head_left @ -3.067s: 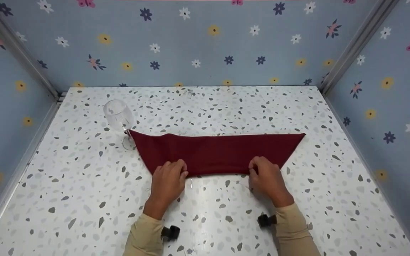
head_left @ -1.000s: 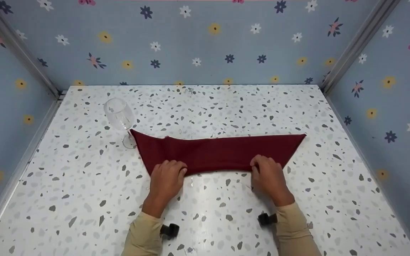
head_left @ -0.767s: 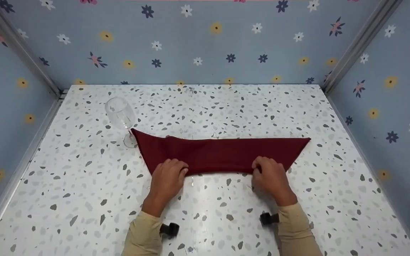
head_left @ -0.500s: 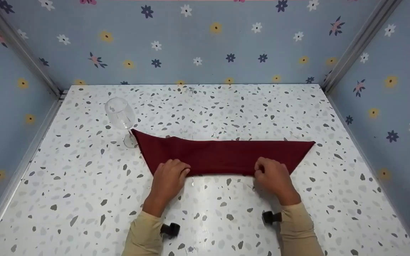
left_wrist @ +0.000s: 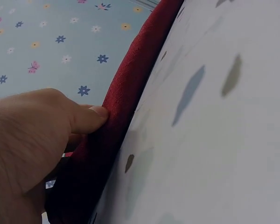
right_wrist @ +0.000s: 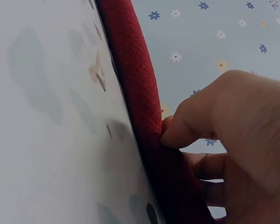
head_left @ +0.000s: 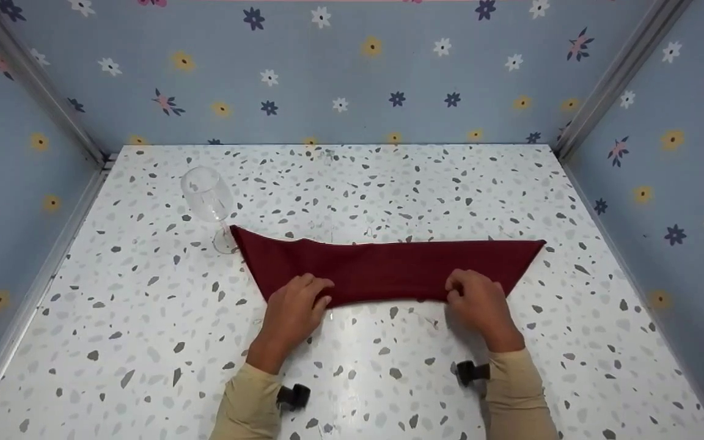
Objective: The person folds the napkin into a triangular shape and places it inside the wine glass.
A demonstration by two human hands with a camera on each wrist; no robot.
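A dark red cloth [head_left: 388,266], folded into a long strip, lies crosswise on the table with its far corners pointing outward. My left hand [head_left: 294,315] holds its near edge toward the left, fingers over the top. Toward the right end, my right hand [head_left: 480,305] pinches the same edge between thumb and curled fingers. In the left wrist view the thumb presses on the thick rounded fold of the cloth [left_wrist: 130,70]. The right wrist view shows thumb and forefinger on that fold of the cloth [right_wrist: 135,65], other fingers behind it.
A clear wine glass [head_left: 208,195] stands at the back left, its foot close beside the cloth's left corner. The speckled white table [head_left: 352,366] is bounded by flowered blue panels [head_left: 352,73] at the back and both sides. Black wrist mounts [head_left: 294,396] stick out from the tan sleeves.
Both hands have shifted right, the right one further. The cloth's right corner has moved right and a little nearer, and its left corner has slid slightly away from the glass.
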